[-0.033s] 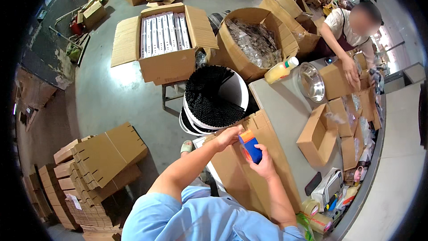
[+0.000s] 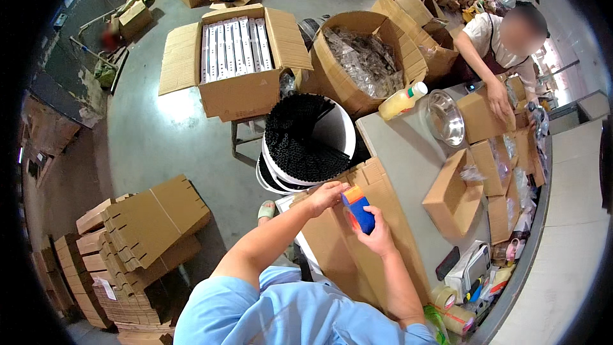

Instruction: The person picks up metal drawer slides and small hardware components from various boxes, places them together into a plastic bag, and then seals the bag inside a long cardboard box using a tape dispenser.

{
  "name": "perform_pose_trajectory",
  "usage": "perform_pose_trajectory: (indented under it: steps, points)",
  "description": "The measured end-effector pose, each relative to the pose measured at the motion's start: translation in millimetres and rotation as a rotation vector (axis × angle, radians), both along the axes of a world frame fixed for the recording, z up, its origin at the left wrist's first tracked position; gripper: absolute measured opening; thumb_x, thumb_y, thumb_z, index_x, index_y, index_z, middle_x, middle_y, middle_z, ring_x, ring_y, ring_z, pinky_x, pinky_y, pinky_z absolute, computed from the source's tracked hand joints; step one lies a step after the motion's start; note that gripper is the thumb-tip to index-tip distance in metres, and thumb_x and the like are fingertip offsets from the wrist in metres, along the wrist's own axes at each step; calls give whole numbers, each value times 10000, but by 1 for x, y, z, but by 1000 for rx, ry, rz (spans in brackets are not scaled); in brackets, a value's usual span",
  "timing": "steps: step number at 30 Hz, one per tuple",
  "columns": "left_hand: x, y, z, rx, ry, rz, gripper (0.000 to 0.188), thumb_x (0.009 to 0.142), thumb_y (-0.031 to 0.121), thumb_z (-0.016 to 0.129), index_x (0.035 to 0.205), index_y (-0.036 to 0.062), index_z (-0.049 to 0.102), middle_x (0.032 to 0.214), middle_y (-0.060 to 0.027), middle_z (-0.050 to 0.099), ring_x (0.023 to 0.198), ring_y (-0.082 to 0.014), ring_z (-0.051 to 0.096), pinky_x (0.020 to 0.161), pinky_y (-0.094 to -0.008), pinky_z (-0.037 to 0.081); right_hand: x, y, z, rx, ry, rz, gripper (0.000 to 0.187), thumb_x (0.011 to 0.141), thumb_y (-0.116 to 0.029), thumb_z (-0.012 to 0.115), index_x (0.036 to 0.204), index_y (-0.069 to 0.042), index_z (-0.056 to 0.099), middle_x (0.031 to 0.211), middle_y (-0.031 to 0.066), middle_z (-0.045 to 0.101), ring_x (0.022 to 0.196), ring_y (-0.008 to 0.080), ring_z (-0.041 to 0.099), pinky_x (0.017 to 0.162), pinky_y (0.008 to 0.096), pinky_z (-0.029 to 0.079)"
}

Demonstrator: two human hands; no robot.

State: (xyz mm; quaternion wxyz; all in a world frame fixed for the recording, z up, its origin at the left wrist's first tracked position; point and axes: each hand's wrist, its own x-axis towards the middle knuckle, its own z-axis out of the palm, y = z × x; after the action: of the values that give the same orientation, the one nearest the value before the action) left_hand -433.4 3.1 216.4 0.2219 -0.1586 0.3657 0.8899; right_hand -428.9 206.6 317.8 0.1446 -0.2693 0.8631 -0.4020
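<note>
My right hand [image 2: 378, 235] is wrapped round a blue-and-orange tape dispenser [image 2: 361, 214], its orange end pointing away from me. Beside that orange end is my left hand [image 2: 325, 198], fingers drawn together; whatever they may pinch is too small to make out. Both hands are above a flat brown cardboard carton [image 2: 375, 269] lying on the near part of the table. Just beyond my left hand stands a white bucket [image 2: 342, 129] packed with black tubes [image 2: 290, 129].
On the grey table [image 2: 408, 156] are a yellow bottle [image 2: 402, 101], a metal bowl [image 2: 445, 118], an open box [image 2: 452, 199], a phone [image 2: 447, 263] and tape rolls [image 2: 443, 296]. A co-worker [image 2: 495, 51] reaches into boxes at far right. Flattened cartons [image 2: 150, 220] are stacked at left.
The open box on the table has shifted slightly left, with clear plastic now at its rim. My hands and the tape dispenser have hardly moved.
</note>
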Motion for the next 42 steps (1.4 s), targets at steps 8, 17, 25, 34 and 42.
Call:
perform_pose_trajectory:
  steps: [8, 17, 25, 34, 42]
  points:
    - [-8, 11, -24, -1145, 294, 59, 313, 858, 274, 557, 770, -22, 607, 767, -206, 626, 750, -331, 623, 682, -420, 476, 20, 42, 40, 205, -232, -66, 492, 705, -150, 694, 1170, -58, 566, 1007, 203, 636, 929, 306, 636, 825, 379, 487]
    - [-6, 18, -25, -1394, 167, -216, 232, 855, 266, 549, 915, 44, 581, 842, -243, 630, 847, -384, 614, 749, -471, 490, 14, 23, 44, 525, -223, -77, 526, 654, -198, 612, 1170, -99, 593, 1006, 200, 632, 902, 348, 615, 807, 406, 487]
    - [8, 47, -12, -1312, 413, -50, 522, 764, 402, 688, 1140, 74, 532, 1005, -207, 637, 894, -385, 616, 768, -451, 491, 8, 26, 53, 597, -245, -28, 532, 663, -236, 611, 1190, -167, 580, 991, 186, 635, 884, 367, 609, 789, 439, 496]
    - [14, 65, 3, -1996, 892, -204, 649, 781, 394, 658, 1309, 114, 406, 1342, -110, 452, 1266, -301, 387, 997, -527, 313, 140, 210, 71, 770, -427, -232, 558, 622, -252, 688, 1174, -272, 606, 1008, 137, 648, 887, 317, 629, 797, 399, 497]
    - [65, 221, 46, -1626, 1686, -1213, 1063, 584, 400, 785, 1437, 178, 191, 1307, -190, 392, 1225, -354, 358, 1038, -522, 242, 180, 258, 47, 243, -86, -641, 564, 730, -330, 722, 1229, -127, 553, 1047, 127, 574, 934, 244, 555, 808, 349, 455]
